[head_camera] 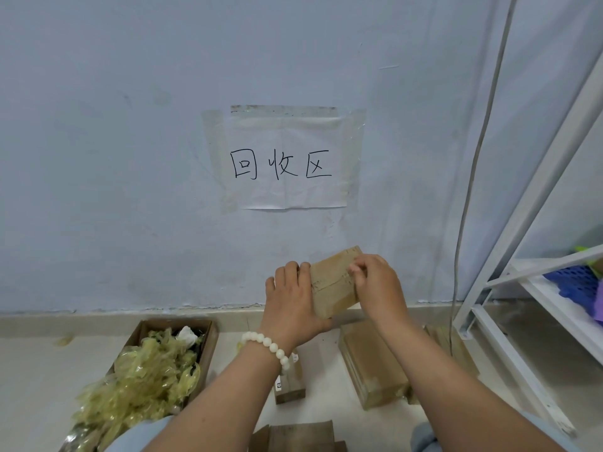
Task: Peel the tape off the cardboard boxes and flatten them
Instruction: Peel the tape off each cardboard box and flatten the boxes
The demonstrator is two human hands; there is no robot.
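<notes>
Past flattened cardboard point(301, 433), left hand point(290, 298) grips the box point(332, 300); right hand point(375, 282) pinches its tape point(346, 276). I'd peel slow and low.

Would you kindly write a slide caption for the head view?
Left hand holds a cardboard box while the right hand picks at its tape.

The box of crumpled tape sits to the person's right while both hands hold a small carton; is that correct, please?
No: the head view shows the box of crumpled tape on the person's left; left hand and right hand hold the small carton.
</notes>
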